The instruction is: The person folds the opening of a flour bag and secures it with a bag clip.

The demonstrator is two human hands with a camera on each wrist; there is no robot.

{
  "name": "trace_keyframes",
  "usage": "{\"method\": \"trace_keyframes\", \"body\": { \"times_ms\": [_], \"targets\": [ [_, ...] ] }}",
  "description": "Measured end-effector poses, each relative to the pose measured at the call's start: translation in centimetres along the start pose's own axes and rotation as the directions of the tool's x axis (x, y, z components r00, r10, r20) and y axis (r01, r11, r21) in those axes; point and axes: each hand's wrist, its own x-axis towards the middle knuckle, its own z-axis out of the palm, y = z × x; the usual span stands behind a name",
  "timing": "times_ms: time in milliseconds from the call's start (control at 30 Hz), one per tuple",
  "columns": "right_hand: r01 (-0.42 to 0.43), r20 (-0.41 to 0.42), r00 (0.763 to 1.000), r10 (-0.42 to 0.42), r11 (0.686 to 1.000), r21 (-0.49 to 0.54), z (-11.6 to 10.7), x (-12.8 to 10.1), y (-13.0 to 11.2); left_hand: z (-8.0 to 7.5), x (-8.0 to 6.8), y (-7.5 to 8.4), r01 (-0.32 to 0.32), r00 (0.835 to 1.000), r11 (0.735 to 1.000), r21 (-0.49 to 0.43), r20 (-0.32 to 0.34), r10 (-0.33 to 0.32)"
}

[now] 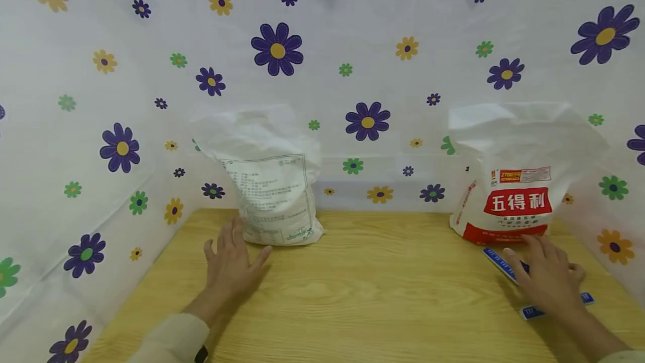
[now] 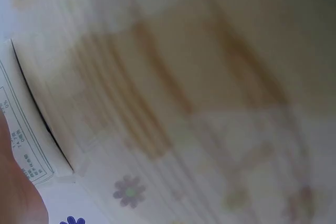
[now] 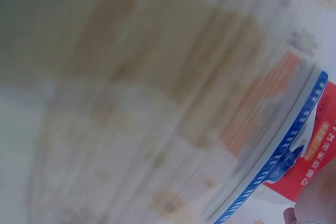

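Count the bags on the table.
2. A white bag with printed text stands back left, by the left hand; a red-labelled bag stands back right, beyond the right hand. None looks hidden.

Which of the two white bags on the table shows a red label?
The white plastic bag with the red label, standing at the table's right end beside the right hand. The other white bag, by the left hand, shows only fine printed text.

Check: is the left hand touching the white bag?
Cannot tell. In the head view the left hand lies open right beside the white bag; no gap or contact shows plainly.

Floral-curtained tabletop (image 1: pixel 383 290) recording booth
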Motion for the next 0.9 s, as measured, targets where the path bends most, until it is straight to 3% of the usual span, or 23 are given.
{"method": "trace_keyframes", "body": {
  "times_ms": [300,667,900],
  "targets": [
    [-0.002,0.011,1.000,0.002,1.000,-0.017,0.4,-0.1,-1.7,0.0,0.1,-0.2,0.021,1.000,0.999,0.041,-0.009,-0.020],
    [0.054,-0.041,0.998,-0.054,0.999,0.006,1.0,0.2,-2.9,-0.7,0.2,0.5,0.030,0.998,1.000,0.001,-0.064,-0.030],
    [0.054,-0.021,0.998,-0.054,0.998,0.017,1.3,0.1,-4.1,-0.8,0.3,1.1,-0.012,0.989,0.999,-0.042,-0.148,0.006]
  ]
}}
